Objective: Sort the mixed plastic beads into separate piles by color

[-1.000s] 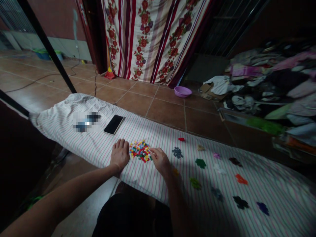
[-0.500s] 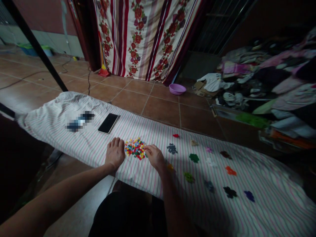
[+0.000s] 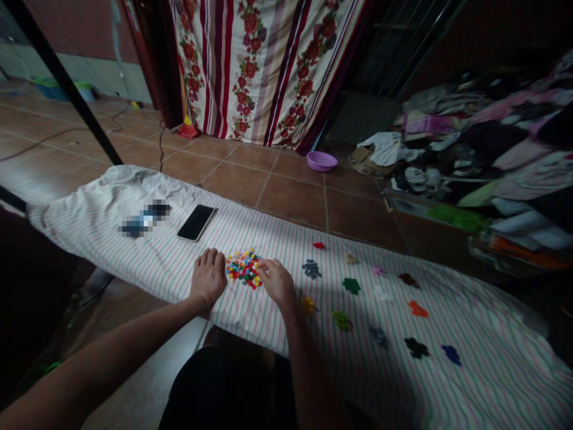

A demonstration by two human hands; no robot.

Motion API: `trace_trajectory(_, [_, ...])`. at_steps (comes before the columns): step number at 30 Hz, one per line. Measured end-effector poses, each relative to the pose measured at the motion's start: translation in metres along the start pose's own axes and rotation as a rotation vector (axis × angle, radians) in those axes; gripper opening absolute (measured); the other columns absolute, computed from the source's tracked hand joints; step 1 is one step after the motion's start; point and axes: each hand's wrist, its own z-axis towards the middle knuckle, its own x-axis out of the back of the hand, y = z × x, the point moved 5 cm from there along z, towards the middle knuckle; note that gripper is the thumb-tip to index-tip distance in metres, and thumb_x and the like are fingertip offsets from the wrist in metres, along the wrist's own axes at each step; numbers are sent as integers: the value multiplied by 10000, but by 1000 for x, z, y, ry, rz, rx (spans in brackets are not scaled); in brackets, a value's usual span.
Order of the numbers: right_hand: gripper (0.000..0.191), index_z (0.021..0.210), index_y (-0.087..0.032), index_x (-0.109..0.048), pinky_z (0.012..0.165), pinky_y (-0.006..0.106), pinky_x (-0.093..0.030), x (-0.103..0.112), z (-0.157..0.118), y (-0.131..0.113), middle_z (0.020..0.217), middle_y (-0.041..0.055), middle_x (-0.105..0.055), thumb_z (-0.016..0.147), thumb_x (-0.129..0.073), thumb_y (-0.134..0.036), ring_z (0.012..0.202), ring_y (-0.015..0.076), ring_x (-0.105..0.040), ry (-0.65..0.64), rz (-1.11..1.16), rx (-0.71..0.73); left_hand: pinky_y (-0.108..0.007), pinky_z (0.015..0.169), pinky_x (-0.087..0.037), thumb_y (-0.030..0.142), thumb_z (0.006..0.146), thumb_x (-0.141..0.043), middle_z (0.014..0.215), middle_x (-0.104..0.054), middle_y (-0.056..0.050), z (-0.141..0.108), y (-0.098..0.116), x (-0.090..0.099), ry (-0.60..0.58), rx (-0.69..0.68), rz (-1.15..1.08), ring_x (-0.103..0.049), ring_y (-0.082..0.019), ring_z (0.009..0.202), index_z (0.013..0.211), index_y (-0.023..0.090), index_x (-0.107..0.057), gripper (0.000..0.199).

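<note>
A mixed pile of small coloured pieces (image 3: pixel 242 270) lies on the striped cloth (image 3: pixel 268 316) between my hands. My left hand (image 3: pixel 209 276) rests palm down just left of the pile, fingers side by side on the cloth, with nothing visible in it. At the pile's right edge, my right hand (image 3: pixel 277 280) has thumb and forefinger pinched together; whatever is between the tips is too small to make out. Single-colour heaps spread to the right, among them grey pieces (image 3: pixel 311 269), dark green pieces (image 3: pixel 351 286), yellow pieces (image 3: pixel 308 305) and lime green pieces (image 3: pixel 342 321).
Farther right lie orange pieces (image 3: pixel 418 309), black pieces (image 3: pixel 416 347) and purple pieces (image 3: pixel 451 354). A phone (image 3: pixel 196 223) lies beyond my left hand, near a blurred patch. A purple basin (image 3: pixel 322 161) stands on the tiled floor; clothes (image 3: pixel 447 131) are heaped at the right.
My right hand has shifted slightly left, its fingertips reaching a little farther over the pile's right edge. The yellow heap beside that arm shows more fully. My left hand stays put.
</note>
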Motion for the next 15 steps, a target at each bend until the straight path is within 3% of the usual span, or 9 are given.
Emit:
trace_trajectory(8, [141, 872, -237, -659, 843, 311, -477, -6, 3, -1, 902, 40, -700, 856, -571, -127, 915, 201, -636, 25, 4, 78, -454, 1003, -393, 203, 947, -364, 1204, -604, -145, 0, 0, -1, -2, -3, -7, -473, -300, 1242, 1088, 195, -598, 274])
trace_trajectory(15, [151, 872, -232, -652, 831, 307, -495, -10, 5, -3, 904, 36, -697, 834, -563, -116, 871, 184, -637, 25, 63, 66, -444, 985, -396, 204, 951, -344, 1216, -597, -143, 0, -1, -2, -6, -7, 12, -484, -295, 1225, 1080, 197, -588, 276])
